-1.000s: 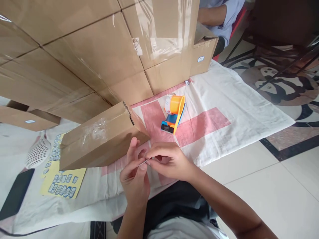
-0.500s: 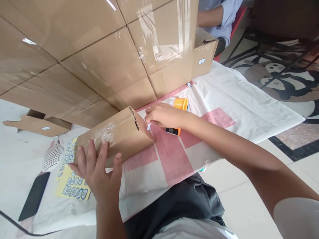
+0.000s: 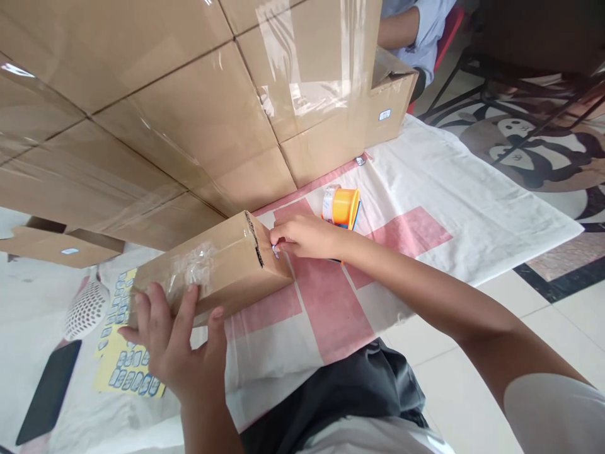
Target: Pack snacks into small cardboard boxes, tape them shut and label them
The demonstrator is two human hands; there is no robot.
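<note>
A taped cardboard box [image 3: 231,271] lies on the tablecloth in front of me. My left hand [image 3: 177,347] rests on its near left part with the fingers spread. At the box's right end, my right hand [image 3: 302,236] pinches a small white-and-blue sticker label [image 3: 275,251] against the end face. Just beyond that hand sits an orange tape dispenser [image 3: 346,207], partly covered by my wrist and forearm. Yellow sheets of sticker labels [image 3: 135,372] lie left of the box, some of them under my left hand.
A wall of stacked, taped cartons [image 3: 189,113] rises behind the box. Farther left are an open carton [image 3: 66,247], a white perforated skimmer [image 3: 89,309] and a black phone [image 3: 50,391]. Another carton [image 3: 388,110] stands back right, near a person's arm [image 3: 399,30].
My right hand has brought the label left and slightly down onto the box's end face. The left hand stays on the box. The view has shifted slightly.
</note>
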